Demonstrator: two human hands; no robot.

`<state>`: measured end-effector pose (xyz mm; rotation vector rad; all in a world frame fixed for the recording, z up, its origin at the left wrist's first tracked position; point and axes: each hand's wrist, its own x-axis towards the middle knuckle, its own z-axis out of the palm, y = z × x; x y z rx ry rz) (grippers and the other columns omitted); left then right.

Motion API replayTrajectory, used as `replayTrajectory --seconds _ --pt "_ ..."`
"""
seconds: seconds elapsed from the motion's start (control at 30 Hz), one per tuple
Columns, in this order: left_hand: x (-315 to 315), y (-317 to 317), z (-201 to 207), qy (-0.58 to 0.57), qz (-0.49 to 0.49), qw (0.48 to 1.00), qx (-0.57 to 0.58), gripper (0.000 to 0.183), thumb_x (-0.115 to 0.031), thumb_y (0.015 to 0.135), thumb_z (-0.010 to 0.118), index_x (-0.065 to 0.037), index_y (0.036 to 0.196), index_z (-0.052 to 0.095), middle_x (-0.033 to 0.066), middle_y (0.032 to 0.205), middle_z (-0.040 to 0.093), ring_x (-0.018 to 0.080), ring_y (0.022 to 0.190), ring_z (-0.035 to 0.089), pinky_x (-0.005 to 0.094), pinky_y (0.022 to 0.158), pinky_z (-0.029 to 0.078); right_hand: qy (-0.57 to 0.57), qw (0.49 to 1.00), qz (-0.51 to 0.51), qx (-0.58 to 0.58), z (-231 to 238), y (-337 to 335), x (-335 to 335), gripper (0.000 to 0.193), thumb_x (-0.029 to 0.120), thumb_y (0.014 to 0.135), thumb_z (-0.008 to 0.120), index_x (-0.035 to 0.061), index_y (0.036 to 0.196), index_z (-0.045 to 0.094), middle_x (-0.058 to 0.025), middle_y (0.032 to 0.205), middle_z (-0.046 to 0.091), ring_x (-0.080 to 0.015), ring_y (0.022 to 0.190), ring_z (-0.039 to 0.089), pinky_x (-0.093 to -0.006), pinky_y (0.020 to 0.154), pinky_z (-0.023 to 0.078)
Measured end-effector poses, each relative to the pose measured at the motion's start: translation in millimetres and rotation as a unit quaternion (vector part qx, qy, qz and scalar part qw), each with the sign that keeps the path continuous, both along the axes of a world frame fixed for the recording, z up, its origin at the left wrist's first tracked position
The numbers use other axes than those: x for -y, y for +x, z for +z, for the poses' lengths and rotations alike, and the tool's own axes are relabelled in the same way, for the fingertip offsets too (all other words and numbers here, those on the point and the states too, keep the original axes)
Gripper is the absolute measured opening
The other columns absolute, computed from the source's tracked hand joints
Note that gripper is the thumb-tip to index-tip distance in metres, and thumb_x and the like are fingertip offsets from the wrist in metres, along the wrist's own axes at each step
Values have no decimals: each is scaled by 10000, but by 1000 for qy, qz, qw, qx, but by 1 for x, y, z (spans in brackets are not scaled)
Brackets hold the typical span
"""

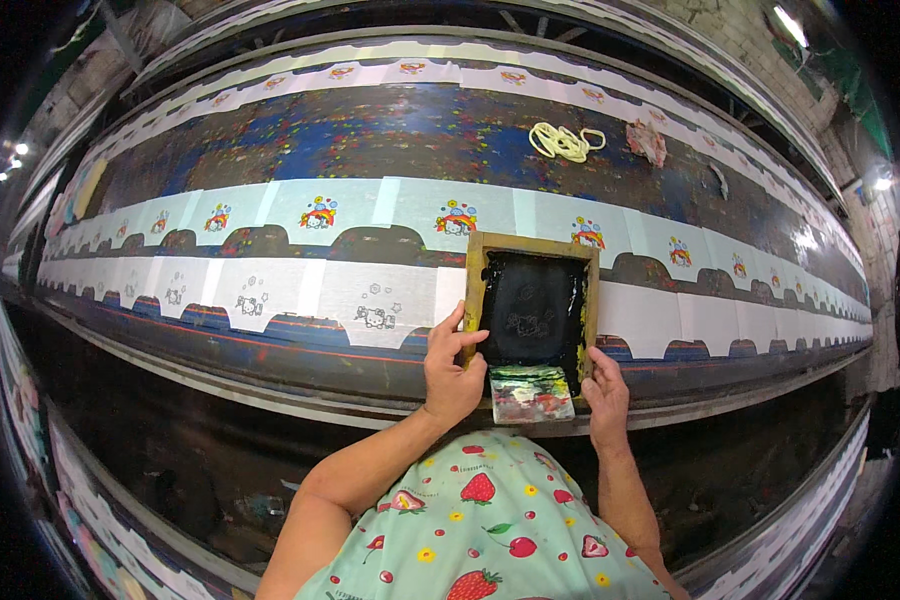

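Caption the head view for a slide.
Left hand and right hand hold a framed screen beside outline prints on white pieces.

No word, number or sign is showing clearly enough to be read. Thin dark lines resembling script (pixel 473 469) are running beside the printed strawberries (pixel 478 488) on the pale green garment (pixel 450 535), too small to make out. On the table (pixel 370 125), coloured motifs (pixel 318 212) on pale blue sheets (pixel 358 197), black outline motifs (pixel 376 318) on white sheets (pixel 335 290) and a faint motif (pixel 530 324) within the wooden-framed screen (pixel 535 345) are appearing as drawings, their finest marks blurring.
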<state>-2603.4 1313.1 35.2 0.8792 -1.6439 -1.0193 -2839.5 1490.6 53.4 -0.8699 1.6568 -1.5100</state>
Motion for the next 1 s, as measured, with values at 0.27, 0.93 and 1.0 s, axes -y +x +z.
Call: replayTrajectory --seconds 0.27,0.93,1.0 --pt "10 12 -10 7 12 1000 6 373 97 811 698 -63 1128 813 316 1629 595 452 1374 620 503 1172 483 29 999 12 -22 3 17 9 636 110 1058 691 -52 1650 522 -133 1597 580 -254 1481 558 -410 1286 397" --pt "8 1 -23 45 4 999 11 326 76 827 676 -67 1088 808 305 1632 577 467 1420 587 520 1203 457 29 999 -18 1 -7 11 7 598 107 1087 718 -56 1634 538 -130 1604 571 -244 1440 594 -391 1229 461" --pt "8 0 -24 46 4 999 12 327 78 826 678 -68 1090 804 305 1632 575 467 1430 583 519 1208 457 24 999 -22 0 -9 12 7 592 106 1090 713 -62 1630 538 -132 1605 571 -247 1442 594 -395 1232 459"
